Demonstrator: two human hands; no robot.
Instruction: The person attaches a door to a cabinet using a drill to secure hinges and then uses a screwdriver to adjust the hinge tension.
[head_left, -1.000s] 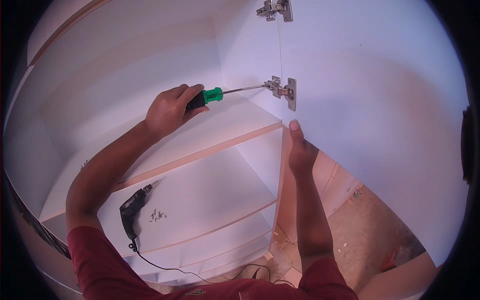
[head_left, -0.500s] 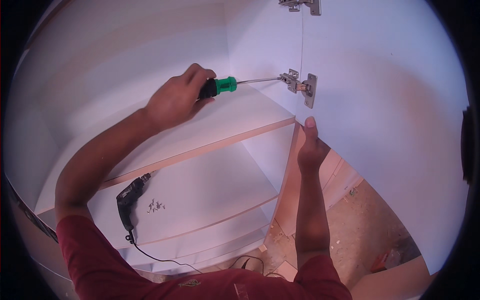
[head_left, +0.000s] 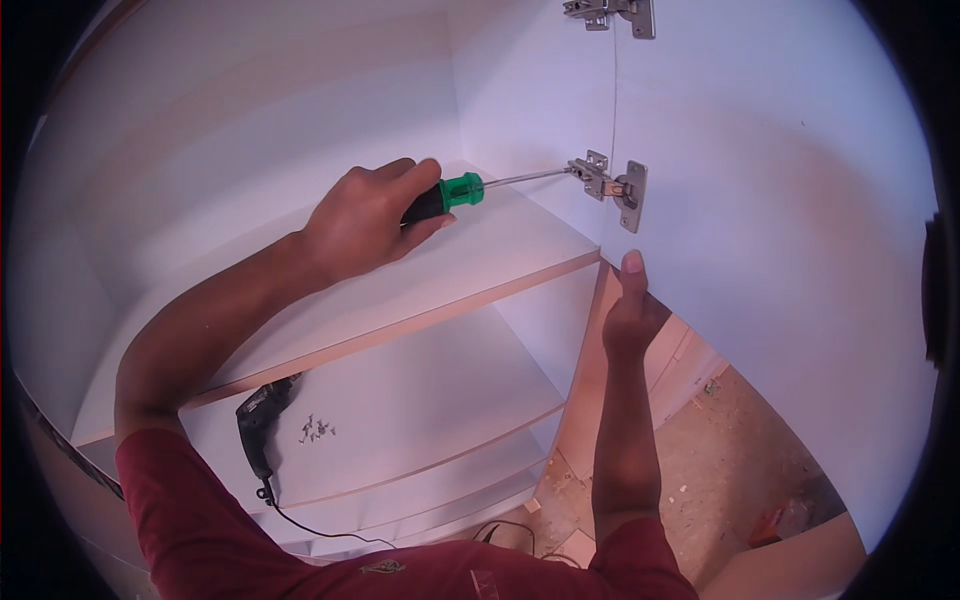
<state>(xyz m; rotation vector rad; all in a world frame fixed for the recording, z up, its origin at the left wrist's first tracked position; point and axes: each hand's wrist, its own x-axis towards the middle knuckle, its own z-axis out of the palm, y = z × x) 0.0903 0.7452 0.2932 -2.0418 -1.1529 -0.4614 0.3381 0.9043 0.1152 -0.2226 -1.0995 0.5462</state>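
Observation:
My left hand (head_left: 365,220) is wrapped round the green and black handle of a screwdriver (head_left: 462,189). The shaft runs right, its tip at the arm of a metal cabinet hinge (head_left: 597,180) on the white side panel. The hinge's cup plate is fixed to the white door (head_left: 760,250), which stands open. Lower down, my right hand (head_left: 631,315) grips the door's bottom edge, the thumb lying on its inner face and the other fingers hidden behind it. A second hinge (head_left: 610,14) joins panel and door at the top of the view.
Below a wood-edged shelf (head_left: 420,318), a black corded drill (head_left: 262,425) lies on a lower shelf, beside several small screws (head_left: 317,429). Its cable (head_left: 330,534) trails over the front edge. Bits of debris lie on the brown floor (head_left: 700,470) at the lower right.
The whole view has shifted slightly, so the cabinet sits lower and further right. My left hand's fingers have changed position on the screwdriver handle. The tip remains at the hinge; my right hand keeps its hold.

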